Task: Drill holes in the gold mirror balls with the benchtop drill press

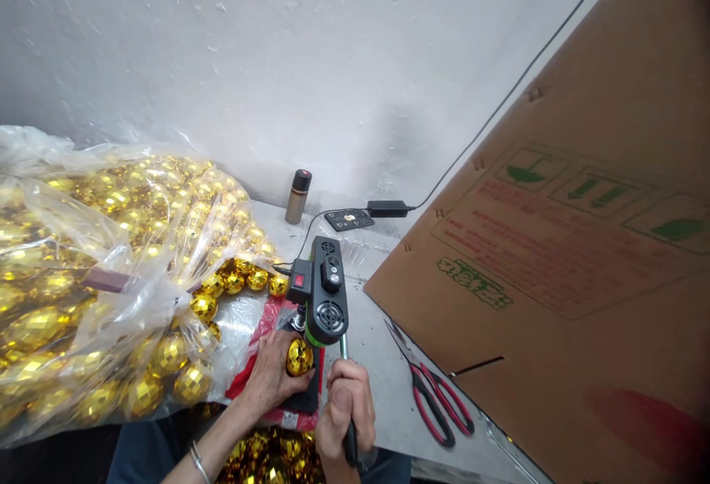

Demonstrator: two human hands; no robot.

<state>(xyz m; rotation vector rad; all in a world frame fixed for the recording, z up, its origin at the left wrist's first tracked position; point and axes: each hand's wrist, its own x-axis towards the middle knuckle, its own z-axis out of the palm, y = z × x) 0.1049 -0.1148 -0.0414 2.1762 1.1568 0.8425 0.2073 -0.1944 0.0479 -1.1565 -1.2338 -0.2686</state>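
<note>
My left hand [276, 374] is closed around a shiny gold faceted ball [299, 357], with thumb and fingers on its sides. The ball sits beneath the head of a small black bench press [328, 291] with round vents and a red switch. Its dark base shows partly behind the hand. My right hand [348, 410] is wrapped round the black-gripped lever [350, 443], whose metal rod rises to the machine's side. Where the ball meets the tool under the head is hidden.
A clear plastic bag [111, 254] full of gold balls fills the left. More gold balls [271, 454] lie below the table edge. Red-and-black scissors [433, 395] lie right, beside a large cardboard box [555, 247]. A bottle [298, 195], phone [348, 219] and power adapter [387, 208] are behind.
</note>
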